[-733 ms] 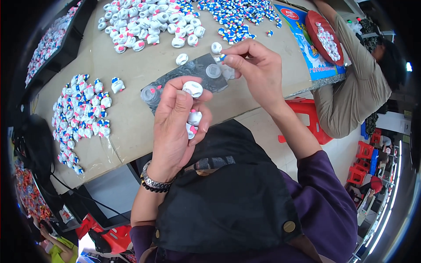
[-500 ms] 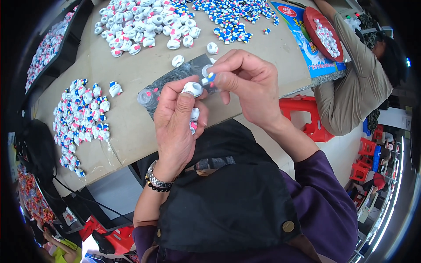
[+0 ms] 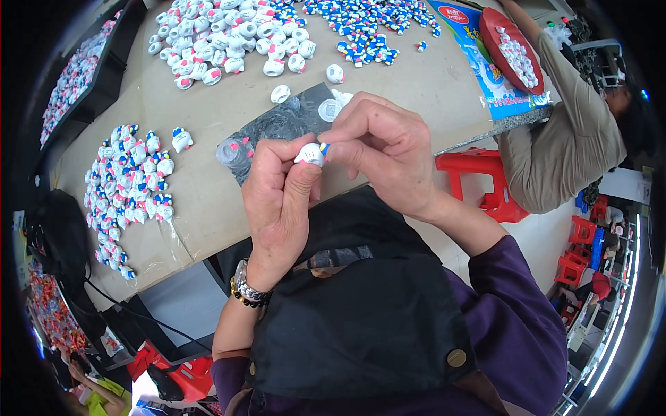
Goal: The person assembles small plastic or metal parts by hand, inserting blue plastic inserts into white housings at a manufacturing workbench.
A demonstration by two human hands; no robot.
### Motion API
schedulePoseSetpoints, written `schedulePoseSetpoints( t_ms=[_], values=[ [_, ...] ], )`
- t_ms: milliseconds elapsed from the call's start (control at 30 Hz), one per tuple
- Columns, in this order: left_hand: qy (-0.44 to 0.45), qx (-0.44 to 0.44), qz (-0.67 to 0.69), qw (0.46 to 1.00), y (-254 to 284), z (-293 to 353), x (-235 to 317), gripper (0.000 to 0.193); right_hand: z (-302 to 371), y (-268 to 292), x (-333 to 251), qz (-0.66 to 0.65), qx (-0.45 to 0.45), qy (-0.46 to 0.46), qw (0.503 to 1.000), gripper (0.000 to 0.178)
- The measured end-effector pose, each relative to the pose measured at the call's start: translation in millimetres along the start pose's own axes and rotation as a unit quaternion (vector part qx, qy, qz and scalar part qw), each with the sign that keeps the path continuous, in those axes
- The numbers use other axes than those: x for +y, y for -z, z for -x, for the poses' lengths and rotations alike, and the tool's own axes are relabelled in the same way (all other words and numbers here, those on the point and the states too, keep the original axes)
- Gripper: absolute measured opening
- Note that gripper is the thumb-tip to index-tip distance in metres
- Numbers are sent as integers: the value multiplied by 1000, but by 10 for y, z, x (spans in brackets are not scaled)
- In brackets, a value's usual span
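My left hand (image 3: 277, 201) grips a small white toy figure (image 3: 309, 153) between thumb and fingers, close above my lap. My right hand (image 3: 385, 149) meets it from the right and pinches a tiny blue and yellow piece (image 3: 325, 148) against the figure. Just beyond both hands lies a dark tray (image 3: 277, 125) on the brown table (image 3: 229, 208), with a round white cap and a loose figure on it. A clear small cup (image 3: 232, 151) sits at the tray's left end.
A heap of white figures (image 3: 229, 38) and a heap of small blue pieces (image 3: 371, 21) lie at the far table side. Finished figures (image 3: 132, 187) are spread at the left. Another person in beige (image 3: 562, 132) sits at the right beside a red stool (image 3: 479, 173) and a red plate (image 3: 513, 48).
Both hands have come back from the tray toward me and risen together. My right hand brought a small blue piece to the figure in my left hand.
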State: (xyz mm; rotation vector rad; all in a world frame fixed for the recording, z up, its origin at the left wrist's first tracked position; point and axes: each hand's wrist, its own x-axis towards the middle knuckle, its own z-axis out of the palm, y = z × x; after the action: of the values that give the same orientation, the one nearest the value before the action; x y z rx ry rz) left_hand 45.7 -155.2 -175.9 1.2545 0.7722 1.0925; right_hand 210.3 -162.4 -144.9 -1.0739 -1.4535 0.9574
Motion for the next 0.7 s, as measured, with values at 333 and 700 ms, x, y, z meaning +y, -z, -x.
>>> schedulePoseSetpoints(
  t_ms=[333,700],
  values=[
    [-40,22,-153,987,182,47,154,15,-61,-69,-27,97,-6,151,984,14],
    [-101,278,-616,730,1639,-132,496,19,-488,987,718,476,109,32,872,21]
  ],
)
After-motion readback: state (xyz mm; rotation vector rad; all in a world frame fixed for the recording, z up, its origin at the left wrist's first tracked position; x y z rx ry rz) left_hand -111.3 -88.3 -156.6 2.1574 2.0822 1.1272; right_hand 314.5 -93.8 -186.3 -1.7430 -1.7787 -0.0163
